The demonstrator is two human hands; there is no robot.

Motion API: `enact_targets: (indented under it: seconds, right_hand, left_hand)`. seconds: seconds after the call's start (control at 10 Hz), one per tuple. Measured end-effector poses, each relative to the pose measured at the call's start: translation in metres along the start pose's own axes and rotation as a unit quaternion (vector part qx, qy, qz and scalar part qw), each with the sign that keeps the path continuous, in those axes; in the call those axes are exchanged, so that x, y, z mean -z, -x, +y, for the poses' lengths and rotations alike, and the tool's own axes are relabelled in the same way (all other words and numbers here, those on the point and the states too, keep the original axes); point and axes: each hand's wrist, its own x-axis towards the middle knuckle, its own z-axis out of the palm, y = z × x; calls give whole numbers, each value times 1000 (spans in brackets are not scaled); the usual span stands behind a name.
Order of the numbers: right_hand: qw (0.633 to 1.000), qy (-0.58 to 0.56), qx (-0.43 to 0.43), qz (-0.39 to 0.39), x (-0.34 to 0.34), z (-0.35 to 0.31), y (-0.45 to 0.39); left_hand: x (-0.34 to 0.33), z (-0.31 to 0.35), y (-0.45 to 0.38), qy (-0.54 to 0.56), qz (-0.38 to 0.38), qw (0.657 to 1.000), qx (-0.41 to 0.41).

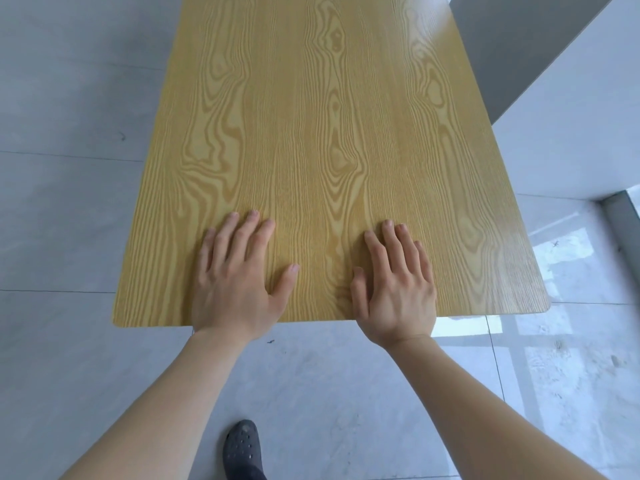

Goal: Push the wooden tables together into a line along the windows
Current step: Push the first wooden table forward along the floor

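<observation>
Yellow wood-grain table [311, 133], rounded corners, on grey floor tiles [62, 202]

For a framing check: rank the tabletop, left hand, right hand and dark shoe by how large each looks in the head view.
1. wooden tabletop, by far the largest.
2. left hand and right hand: alike, both flat on the top, no ranking.
3. dark shoe, smallest, though cut off by the frame's edge.

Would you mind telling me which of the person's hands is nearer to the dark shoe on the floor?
Left. The left hand lies flat on the wooden table almost straight above the dark shoe in the picture; the right hand, also flat on the table, sits further off to the right.
</observation>
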Motion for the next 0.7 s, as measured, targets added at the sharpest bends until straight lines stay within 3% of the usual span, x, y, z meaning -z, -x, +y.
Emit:
enact_targets:
  seconds: [0.7]
  right_hand:
    - [1000,7,-5,28,-33,-15,-122]
  left_hand:
    - [-2,-28,-130,16,23,999,-15]
